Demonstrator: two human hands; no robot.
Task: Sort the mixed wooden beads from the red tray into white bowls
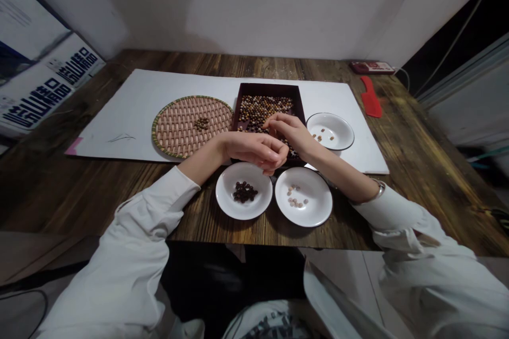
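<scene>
My left hand (258,151) is curled closed, palm partly up, over the near edge of a dark red tray (297,96). What it holds, if anything, is hidden. My right hand (292,131) reaches over the tray's right side, fingers bent and drawn together just above the mixed beads (264,108); I cannot make out anything between them. Below the hands stand a white dish (225,198) with dark brown beads (245,192) and another white dish (318,212) with several pale pink beads (296,202).
A round woven mat (175,127) with a small pile of brownish beads (202,124) lies left of the tray. To the right are a white bowl (342,135) with several tan beads, a red comb (370,100) and a phone (371,67). A white board (119,111) lies underneath.
</scene>
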